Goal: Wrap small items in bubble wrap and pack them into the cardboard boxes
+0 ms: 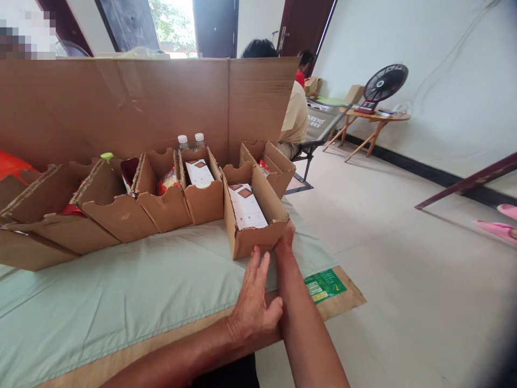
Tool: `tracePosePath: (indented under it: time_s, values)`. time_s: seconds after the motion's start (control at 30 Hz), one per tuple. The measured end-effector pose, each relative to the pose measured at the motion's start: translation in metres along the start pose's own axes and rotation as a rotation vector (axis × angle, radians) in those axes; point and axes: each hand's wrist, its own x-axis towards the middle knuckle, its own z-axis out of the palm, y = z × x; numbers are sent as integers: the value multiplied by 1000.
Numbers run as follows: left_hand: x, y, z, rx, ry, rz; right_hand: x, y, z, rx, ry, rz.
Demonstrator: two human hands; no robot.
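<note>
An open cardboard bin [256, 238] with a white box [247, 207] inside stands at the right end of the cloth, turned apart from the row. My left hand [254, 302] is just in front of its near wall, fingers stretched out and thumb apart, holding nothing. My right hand [286, 237] is at the bin's near right corner; its fingers are mostly hidden behind the side wall. To the left, another bin [205, 203] also holds a white box [198, 173], and the bin beside it [163, 212] has a red and clear packet [168, 180] in it.
A tall cardboard panel [161, 102] rises behind the bins, with two bottles [199, 141] before it. Another bin [278, 172] stands behind on the right. A seated person [295, 116] is beyond the panel. A fan [385, 83] stands on a wooden table [374, 114].
</note>
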Motion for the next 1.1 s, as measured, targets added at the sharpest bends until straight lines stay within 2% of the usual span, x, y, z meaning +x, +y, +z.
tracePosePath:
  time_s: [0.13,0.27,0.37,0.47,0.67,0.73,0.83,0.9,0.97,1.03,1.1]
  values:
    - [53,-15,-21,138,-9,-18,5,3,-2,71,20,64]
    - [111,-36,-48,287,-52,-93,1,3,1,87,30,40]
    - [124,-47,-55,303,-131,-107,0,2,4,59,38,15]
    - [94,-47,-54,319,-231,-71,1,2,6,14,38,-5]
    - [-34,-30,-68,338,-364,86,-15,-9,12,-100,-13,-121]
    - [-73,-38,-74,307,-380,136,-30,-20,23,-132,-81,-197]
    - [-116,-66,-77,206,-382,199,-58,-41,53,-165,-239,-299]
    - [-134,-85,-77,150,-359,184,-74,-57,82,-235,-394,-396]
    - [-143,-96,-77,120,-331,160,-83,-71,112,-403,-516,-516]
    - [-144,-97,-78,102,-293,161,-83,-83,138,-629,-545,-597]
    - [-139,-90,-81,83,-255,177,-80,-90,154,-774,-513,-610]
